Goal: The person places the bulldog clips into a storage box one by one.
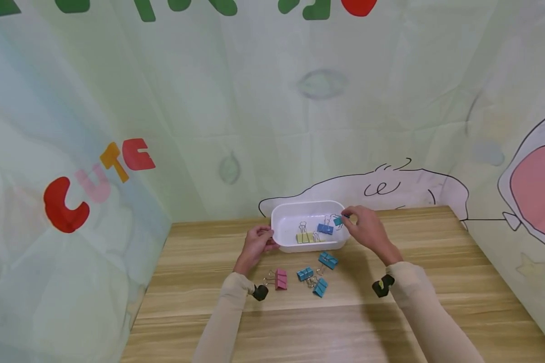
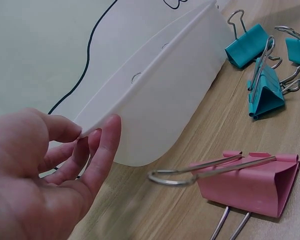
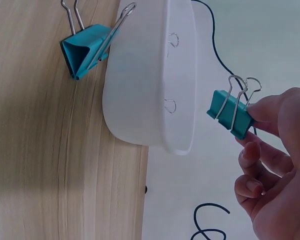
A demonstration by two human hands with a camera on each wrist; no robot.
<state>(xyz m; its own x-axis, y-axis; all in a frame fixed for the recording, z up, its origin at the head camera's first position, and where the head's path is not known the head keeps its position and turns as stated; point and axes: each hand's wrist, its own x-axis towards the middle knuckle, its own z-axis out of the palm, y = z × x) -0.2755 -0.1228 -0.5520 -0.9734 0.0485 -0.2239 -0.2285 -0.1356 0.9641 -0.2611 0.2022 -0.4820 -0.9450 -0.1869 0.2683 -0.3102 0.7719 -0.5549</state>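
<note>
Holding: a teal binder clip (image 3: 230,114) is pinched between the thumb and fingers (image 3: 270,112) of the right hand (image 1: 367,229), above the right end of the white tray (image 1: 285,214).
Right-hand fingers: curled round the clip's body, with its wire handles pointing up in the right wrist view.
Left hand (image 1: 256,243): the tray's left rim is gripped, with the thumb (image 2: 102,150) against the outer wall and the fingers (image 2: 57,127) bent over the edge.
Tray: placed on the wooden table (image 1: 209,302), near the back wall.
Inside the tray: a blue clip (image 1: 325,229) and a yellow clip (image 1: 305,237) are seen lying on the bottom.
On the table, in front of the tray: a pink clip (image 1: 280,279) is set nearest the left hand, and three teal clips (image 1: 319,274) are grouped just beside it, towards the right.
Wrists: a black device (image 1: 383,285) is worn on each sleeve.
</note>
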